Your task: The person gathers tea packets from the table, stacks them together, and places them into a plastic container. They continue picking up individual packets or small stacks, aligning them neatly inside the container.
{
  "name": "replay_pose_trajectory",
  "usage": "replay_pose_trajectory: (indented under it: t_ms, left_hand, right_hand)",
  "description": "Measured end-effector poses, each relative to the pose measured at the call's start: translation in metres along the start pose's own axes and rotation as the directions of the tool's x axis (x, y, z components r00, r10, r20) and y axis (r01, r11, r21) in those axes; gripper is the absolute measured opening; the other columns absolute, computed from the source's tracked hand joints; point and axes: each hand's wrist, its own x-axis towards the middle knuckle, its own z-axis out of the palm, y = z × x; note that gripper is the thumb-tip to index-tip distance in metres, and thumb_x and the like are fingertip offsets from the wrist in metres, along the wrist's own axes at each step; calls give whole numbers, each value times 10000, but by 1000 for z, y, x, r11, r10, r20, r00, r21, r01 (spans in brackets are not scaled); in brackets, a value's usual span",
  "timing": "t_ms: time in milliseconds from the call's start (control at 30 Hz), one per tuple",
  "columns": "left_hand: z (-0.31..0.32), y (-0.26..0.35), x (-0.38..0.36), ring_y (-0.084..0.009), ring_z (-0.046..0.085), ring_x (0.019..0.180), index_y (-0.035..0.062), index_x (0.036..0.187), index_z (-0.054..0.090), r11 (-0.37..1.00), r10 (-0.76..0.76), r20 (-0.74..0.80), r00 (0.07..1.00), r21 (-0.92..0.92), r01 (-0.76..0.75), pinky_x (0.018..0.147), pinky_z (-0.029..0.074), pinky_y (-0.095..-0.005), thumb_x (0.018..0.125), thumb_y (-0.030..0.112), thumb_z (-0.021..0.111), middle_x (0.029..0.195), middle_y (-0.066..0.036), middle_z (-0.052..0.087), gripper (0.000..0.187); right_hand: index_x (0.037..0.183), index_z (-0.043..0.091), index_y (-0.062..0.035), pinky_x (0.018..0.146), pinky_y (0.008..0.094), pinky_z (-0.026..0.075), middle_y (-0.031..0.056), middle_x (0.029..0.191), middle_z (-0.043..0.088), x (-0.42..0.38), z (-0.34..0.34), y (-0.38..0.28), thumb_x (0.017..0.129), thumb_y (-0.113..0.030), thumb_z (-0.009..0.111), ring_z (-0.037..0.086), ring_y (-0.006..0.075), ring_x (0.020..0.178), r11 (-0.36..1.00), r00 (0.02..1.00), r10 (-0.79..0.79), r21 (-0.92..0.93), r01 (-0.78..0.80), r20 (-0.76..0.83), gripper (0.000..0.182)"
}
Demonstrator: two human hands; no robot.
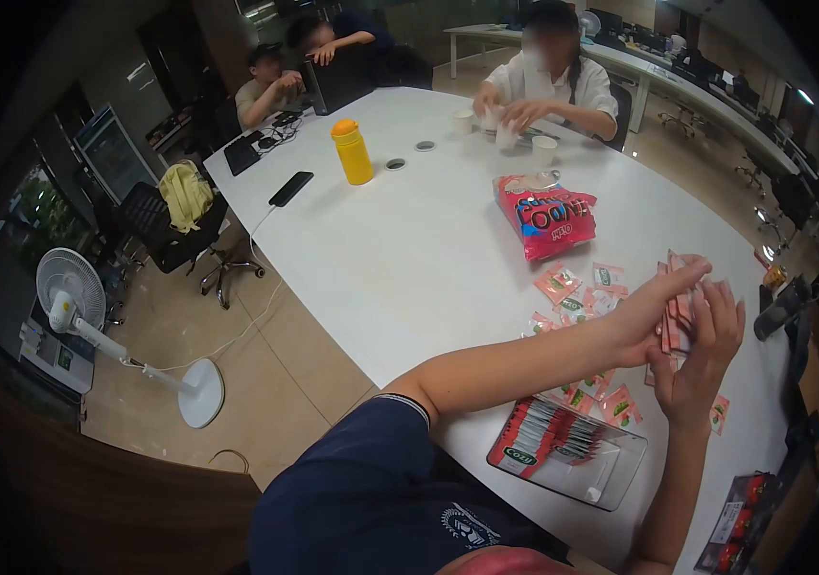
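Note:
Both hands are raised over the right part of the white table, close together around a small stack of pink sachets [675,321]. My left hand [647,309] reaches across from the left and grips the stack from its near side. My right hand [711,340] closes on it from the other side, fingers pointing up. Below my left forearm lie loose pink-and-white sachets [621,407] with green print, partly hidden by the arm. Nearer to me stands a transparent plastic box [622,470], its left part filled with a row of upright sachets [555,433] marked "COZY".
A pink candy bag [548,218] lies beyond the loose sachets. Farther off are a yellow bottle [353,153], a phone [291,189] on a cable and paper cups [543,150]. Across the table a person [563,86] handles something whitish. A white fan [72,290] stands at left.

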Motion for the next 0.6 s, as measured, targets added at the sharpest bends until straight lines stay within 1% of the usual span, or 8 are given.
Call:
replay_pose_trajectory:
  t_ms: [33, 167, 200, 300, 400, 500, 533, 600]
  left_hand:
    - [6, -3, -2, -109, 668, 1052, 141, 1337, 487, 999, -23, 36, 999, -40, 25, 884, 591, -300, 1056, 290, 677, 1160, -24, 623, 371]
    - [16, -7, -13, -78, 621, 1103, 121, 1471, 352, 988, -38, 214, 976, 156, 4, 916, 548, -265, 1056, 280, 686, 1187, -19, 568, 556]
    - [18, -7, -13, -102, 622, 1104, 124, 1546, 247, 982, -44, 213, 976, 191, 3, 932, 544, -274, 1044, 245, 700, 1198, -36, 568, 688]
    - [29, -7, -18, -129, 619, 1114, 122, 1572, 216, 958, 46, 109, 993, 276, -75, 960, 536, -284, 1029, 225, 712, 1215, -49, 560, 743]
    - [35, -11, -20, -143, 610, 1138, 118, 1580, 221, 919, 185, 131, 974, 329, -219, 988, 526, -296, 1026, 219, 709, 1252, -52, 547, 746]
    - [33, -28, -23, -140, 606, 1164, 127, 1568, 257, 882, 175, 191, 966, 406, -239, 1003, 525, -304, 1033, 214, 694, 1283, -56, 538, 696]
    - [31, -30, -23, -136, 604, 1190, 138, 1556, 281, 888, 120, 248, 961, 405, -216, 1017, 535, -305, 1066, 245, 660, 1298, -60, 534, 628]
    - [31, -25, -19, -132, 607, 1189, 144, 1553, 283, 968, 43, 268, 962, 228, -106, 1025, 540, -298, 1080, 276, 641, 1305, -63, 533, 608]
  right_hand:
    - [1519, 418, -92, 1245, 660, 197, 168, 1534, 490, -4, 3, 3, 1024, -513, 605, 411, 429, 1491, 999, 999, 24, -26, -25, -31, 676]
    - [1451, 447, -84, 1269, 648, 126, 163, 1482, 520, -11, 1, 3, 1049, -520, 558, 414, 434, 1490, 990, 987, 86, -96, -99, -134, 603]
    - [1448, 444, -83, 1271, 646, 120, 162, 1480, 521, -9, -1, 1, 1051, -525, 553, 414, 434, 1490, 990, 985, 88, -95, -103, -148, 604]
    - [1469, 403, -81, 1275, 643, 103, 164, 1471, 523, -6, -3, -3, 1064, -584, 476, 412, 436, 1491, 990, 980, 73, -102, -93, -187, 650]
    - [1484, 390, -80, 1279, 647, 107, 167, 1445, 532, -6, -4, -6, 1078, -641, 372, 404, 433, 1499, 990, 969, 79, -93, -103, -235, 692]
    - [1448, 407, -88, 1280, 641, 105, 156, 1424, 541, -12, -2, 0, 1072, -697, 285, 402, 433, 1500, 989, 963, 109, -69, -130, -245, 726]
    - [1433, 417, -90, 1280, 639, 103, 153, 1421, 542, -20, -1, 9, 1066, -715, 258, 400, 433, 1500, 992, 961, 91, -58, -110, -262, 742]
    - [1387, 437, -97, 1282, 635, 91, 147, 1410, 546, -21, -6, 11, 1052, -753, 209, 399, 433, 1500, 991, 960, 103, -62, -123, -261, 771]
